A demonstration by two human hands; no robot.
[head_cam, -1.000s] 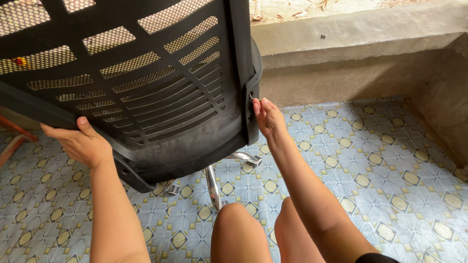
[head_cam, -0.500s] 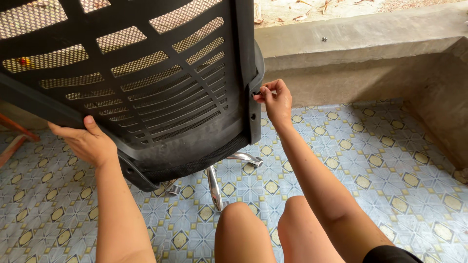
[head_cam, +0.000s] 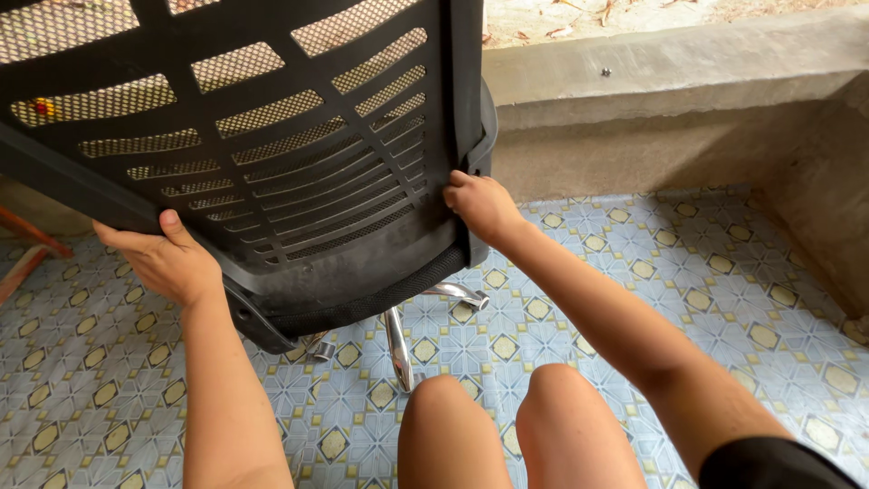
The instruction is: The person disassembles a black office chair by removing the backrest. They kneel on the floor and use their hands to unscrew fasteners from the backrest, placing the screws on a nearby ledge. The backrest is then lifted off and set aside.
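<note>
black mesh chair back (head_cam: 272, 154) fills the upper left of view, tilted, with chrome base legs (head_cam: 398, 344) showing below it over the patterned tile floor (head_cam: 688, 290). left hand (head_cam: 163, 263) clamped on the chair back's lower left edge, thumb on the near face; right hand (head_cam: 480, 204) closed around its right side frame. concrete ledge (head_cam: 670, 72) lies beyond the chair back, the person's knees (head_cam: 507, 407) below it

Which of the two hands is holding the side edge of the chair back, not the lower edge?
The right hand. It grips the upright side edge of the black mesh chair back, while the left hand holds the slanting lower edge.
</note>
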